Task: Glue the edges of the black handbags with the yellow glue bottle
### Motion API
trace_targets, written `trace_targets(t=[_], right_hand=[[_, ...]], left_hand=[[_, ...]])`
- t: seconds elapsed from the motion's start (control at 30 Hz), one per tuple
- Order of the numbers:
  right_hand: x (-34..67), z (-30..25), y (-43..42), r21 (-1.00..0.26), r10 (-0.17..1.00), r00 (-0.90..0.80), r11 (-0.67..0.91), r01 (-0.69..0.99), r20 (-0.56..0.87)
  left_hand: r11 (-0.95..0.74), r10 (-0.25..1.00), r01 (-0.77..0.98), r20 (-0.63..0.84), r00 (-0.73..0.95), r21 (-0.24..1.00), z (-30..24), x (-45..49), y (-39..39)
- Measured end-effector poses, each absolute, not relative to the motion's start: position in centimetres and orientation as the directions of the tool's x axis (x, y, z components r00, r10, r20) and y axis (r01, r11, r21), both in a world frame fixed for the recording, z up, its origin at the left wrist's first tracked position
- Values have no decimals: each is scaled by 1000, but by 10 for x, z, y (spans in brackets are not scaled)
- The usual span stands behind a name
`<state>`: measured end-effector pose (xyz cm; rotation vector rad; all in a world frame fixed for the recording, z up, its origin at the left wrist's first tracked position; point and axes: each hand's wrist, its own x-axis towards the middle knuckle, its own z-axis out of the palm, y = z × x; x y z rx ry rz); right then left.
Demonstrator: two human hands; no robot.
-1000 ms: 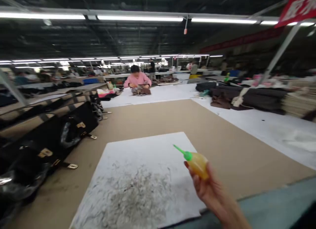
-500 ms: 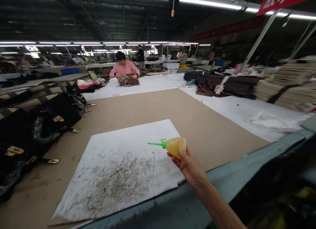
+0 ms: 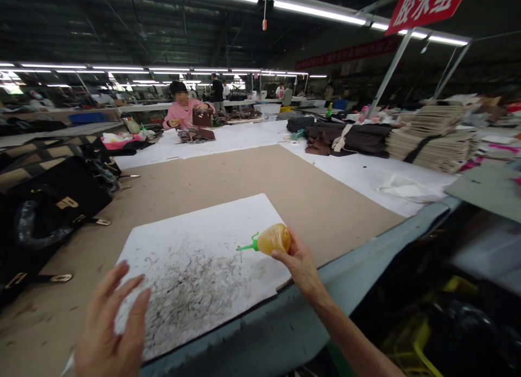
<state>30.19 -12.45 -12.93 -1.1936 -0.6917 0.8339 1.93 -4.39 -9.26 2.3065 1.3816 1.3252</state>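
My right hand [image 3: 301, 264] is closed round a small yellow squeeze bottle [image 3: 274, 238] with a green nozzle, which points left and slightly down over a white sheet [image 3: 211, 225] smeared with grey glue marks. My left hand [image 3: 109, 328] hovers open with fingers spread over the sheet's near left corner, holding nothing. The sheet lies on a brown board [image 3: 228, 173] covering the table.
Black bags with gold clasps [image 3: 52, 209] line the table's left side. A person in a pink top [image 3: 183, 112] works at the far end. Dark fabric [image 3: 350, 137] and a stack of tan pieces [image 3: 431, 135] sit at the right. The table's grey edge [image 3: 366, 257] runs diagonally beside me.
My left hand has come into view at the lower left. My right hand has tipped the bottle's nozzle down toward the sheet. The view has swung right.
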Motion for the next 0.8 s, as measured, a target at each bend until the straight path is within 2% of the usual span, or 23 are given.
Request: trace_targets(t=[0.07,0.2,0.33,0.4,0.57,0.8], right_hand=[[300,-127,-126,-975,847,530,140,-174,28],[307,-119,-129,-985,852,523,102,-137,16],[326,-110,-130,-992,854,520,52,-118,-17],[336,-109,-130,-991,848,529,31,-129,-42],[351,-120,-131,-979,814,571,11,-205,-110],[372,-139,-136,-957,791,582,-17,-290,-190]], left_hand=[[-607,773,535,592,227,588,-105,39,-46],[-677,725,327,519,453,659,-126,77,-67],[-797,494,82,567,659,598,-139,100,-89],[-820,388,14,539,747,572,-146,107,-96],[-826,319,58,379,869,561,-163,114,-101],[-789,417,117,387,823,603,-171,116,-94]])
